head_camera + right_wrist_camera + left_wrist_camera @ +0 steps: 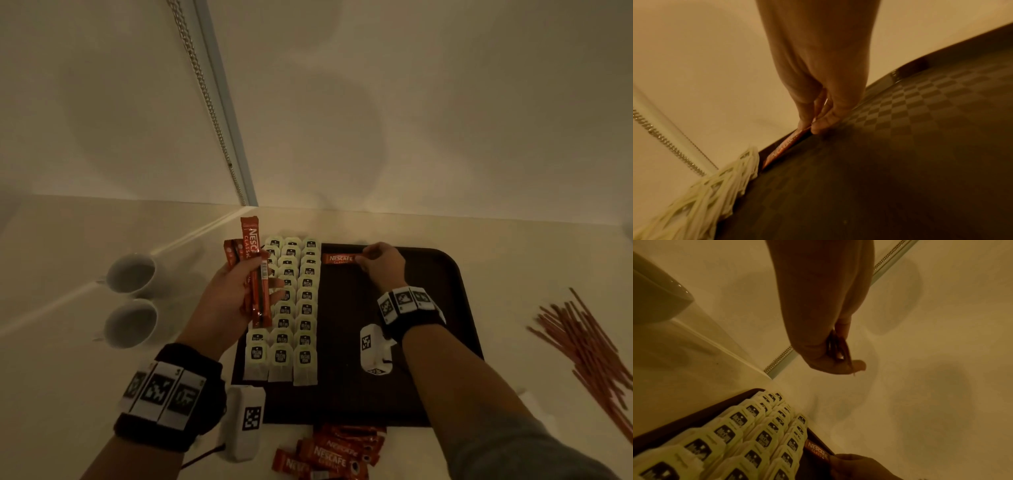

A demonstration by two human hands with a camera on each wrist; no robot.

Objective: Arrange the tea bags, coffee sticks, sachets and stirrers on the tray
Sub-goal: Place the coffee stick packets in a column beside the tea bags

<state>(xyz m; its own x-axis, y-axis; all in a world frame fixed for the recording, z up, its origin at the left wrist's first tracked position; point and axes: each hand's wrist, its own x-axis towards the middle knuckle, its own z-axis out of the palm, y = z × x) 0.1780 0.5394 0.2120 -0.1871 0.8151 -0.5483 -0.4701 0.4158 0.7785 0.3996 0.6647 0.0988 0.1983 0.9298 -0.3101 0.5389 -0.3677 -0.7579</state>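
A dark tray (pixel 445 274) lies on the counter, its left part filled with three columns of pale green tea bags (pixel 294 308). My left hand (pixel 239 281) hovers over those columns and grips a bunch of red coffee sticks (pixel 255 270). My right hand (pixel 376 263) pinches one end of a single red coffee stick (pixel 339 258) that lies crosswise at the tray's far edge, beside the tea bags. The right wrist view shows this stick (pixel 785 146) held down against the tray rim (pixel 900 71). Orange stirrers (pixel 589 346) lie on the counter right of the tray.
Two white cups (pixel 132 298) stand left of the tray. More red coffee sticks (pixel 332 452) lie in a heap at the near edge of the counter. A wall with a hanging bead chain (pixel 205 102) rises right behind the tray.
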